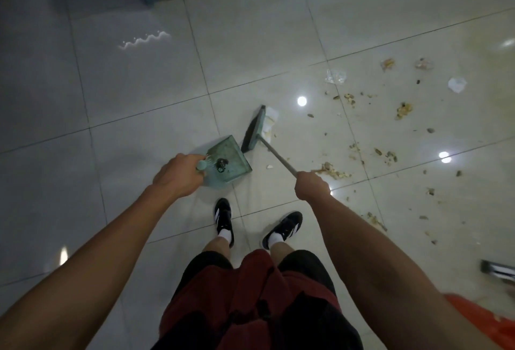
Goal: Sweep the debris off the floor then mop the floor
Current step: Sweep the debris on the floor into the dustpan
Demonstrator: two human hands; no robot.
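Debris (334, 172) strewn over the pale tiled floor (139, 93) right of the feet (crumbs, husks, paper scraps), best drawn leftward in short low strokes, right hand (312, 185) fingers clamped on broom (255, 129) handle, left hand (178, 175) gripping the green dustpan (231, 154) flat against the tile.

Orange object (485, 321) and striped item (498, 269) cut off.

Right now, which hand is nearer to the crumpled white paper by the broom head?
Right. The right hand grips the broom handle leading to the white paper; the left hand holds the dustpan, farther off, left of the broom.
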